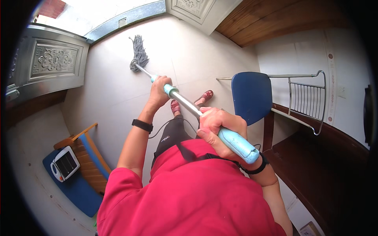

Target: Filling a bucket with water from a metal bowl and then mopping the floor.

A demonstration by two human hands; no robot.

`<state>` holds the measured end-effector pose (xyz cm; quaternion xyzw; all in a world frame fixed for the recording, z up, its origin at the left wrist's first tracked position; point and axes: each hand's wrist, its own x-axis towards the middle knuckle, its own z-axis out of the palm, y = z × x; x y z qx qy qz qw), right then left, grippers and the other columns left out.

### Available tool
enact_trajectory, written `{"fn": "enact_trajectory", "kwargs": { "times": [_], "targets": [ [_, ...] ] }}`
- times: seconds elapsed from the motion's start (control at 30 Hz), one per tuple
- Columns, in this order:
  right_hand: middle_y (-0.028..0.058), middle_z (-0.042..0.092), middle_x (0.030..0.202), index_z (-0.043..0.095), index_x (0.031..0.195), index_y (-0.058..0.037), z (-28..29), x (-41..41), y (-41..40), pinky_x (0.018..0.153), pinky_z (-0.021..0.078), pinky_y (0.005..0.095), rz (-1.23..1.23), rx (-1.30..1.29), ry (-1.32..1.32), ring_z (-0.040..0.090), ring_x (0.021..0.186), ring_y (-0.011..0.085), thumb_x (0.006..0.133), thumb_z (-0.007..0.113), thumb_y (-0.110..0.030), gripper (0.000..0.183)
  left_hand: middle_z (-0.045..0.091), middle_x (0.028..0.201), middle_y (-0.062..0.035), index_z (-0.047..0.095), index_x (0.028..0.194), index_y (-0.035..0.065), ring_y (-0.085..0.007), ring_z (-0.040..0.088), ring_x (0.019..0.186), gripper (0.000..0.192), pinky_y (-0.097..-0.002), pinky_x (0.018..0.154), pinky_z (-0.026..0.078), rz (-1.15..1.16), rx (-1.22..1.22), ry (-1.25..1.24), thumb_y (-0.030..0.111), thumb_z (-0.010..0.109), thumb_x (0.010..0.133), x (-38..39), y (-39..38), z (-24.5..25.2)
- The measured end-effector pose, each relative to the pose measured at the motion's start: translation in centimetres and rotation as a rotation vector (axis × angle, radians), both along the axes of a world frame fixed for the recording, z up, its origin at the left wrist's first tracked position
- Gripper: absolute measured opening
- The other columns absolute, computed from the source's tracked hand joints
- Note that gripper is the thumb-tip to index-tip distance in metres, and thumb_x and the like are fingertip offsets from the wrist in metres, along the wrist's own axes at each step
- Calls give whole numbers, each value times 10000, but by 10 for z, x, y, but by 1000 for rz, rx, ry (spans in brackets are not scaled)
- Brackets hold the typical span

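A string mop crosses the view diagonally, with its grey mop head (pixel 139 53) on the pale tiled floor (pixel 118 79) near the doorway. Around the lower part of the metal mop pole (pixel 186 103), by the light-blue collar, my left hand (pixel 160 88) is closed. My right hand (pixel 223 129) grips the upper end, at the light-blue handle (pixel 237 144), whose tip sticks out beyond the palm. The pole slants from the handle near my body down to the floor ahead.
A blue-seated metal chair (pixel 251 97) stands at right beside a dark wooden table (pixel 301 177). At left, a wooden chair with a blue cushion (pixel 85 200) holds a white appliance (pixel 65 163). Ahead lie a raised door sill (pixel 127 17) and an ornate metal door (pixel 56 59).
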<state>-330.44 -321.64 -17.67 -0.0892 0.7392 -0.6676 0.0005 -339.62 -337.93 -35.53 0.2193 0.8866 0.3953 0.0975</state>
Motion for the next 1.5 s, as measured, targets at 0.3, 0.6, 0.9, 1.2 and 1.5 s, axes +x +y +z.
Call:
{"fn": "enact_trajectory", "kwargs": {
  "times": [0.3, 0.6, 0.9, 1.2, 1.5],
  "targets": [
    [-5, 498, 625, 438, 624, -42, -3, -6, 31, 535, 366, 179, -60, -176, -369, 433, 589, 36, 693, 566, -40, 145, 512, 631, -129, 507, 579, 36, -302, 473, 669, 174, -372, 591, 375, 104, -186, -232, 173, 611, 554, 50, 0, -7],
    [42, 510, 602, 391, 595, -44, 79, 21, 132, 581, 401, 196, -342, 105, -287, 509, 634, 83, 638, 579, 34, 208, 512, 622, -139, 517, 591, 19, -297, 483, 658, 171, -363, 601, 387, -137, 26, -263, 159, 605, 548, 45, 151, 41],
    [68, 504, 587, 397, 599, -17, 106, 57, 195, 552, 413, 204, -749, 285, -125, 517, 587, 98, 595, 572, 70, 196, 480, 565, -124, 462, 542, 23, -294, 474, 582, 167, -340, 522, 370, -559, 245, -196, 127, 590, 515, 41, 302, 49],
    [49, 452, 571, 392, 621, -24, 101, 76, 232, 513, 385, 239, -889, 303, -221, 450, 535, 117, 595, 589, 60, 216, 446, 565, -91, 423, 555, 40, -266, 437, 586, 208, -323, 537, 361, -894, 381, -167, 107, 620, 548, 37, 398, 40],
    [60, 503, 563, 411, 589, -54, 123, 86, 271, 704, 433, 355, -1080, 254, -22, 559, 620, 200, 500, 673, 19, 286, 469, 587, -98, 456, 565, 30, -276, 446, 601, 190, -336, 541, 368, -947, 439, -164, 86, 636, 543, 31, 463, 82]
  ]
}}
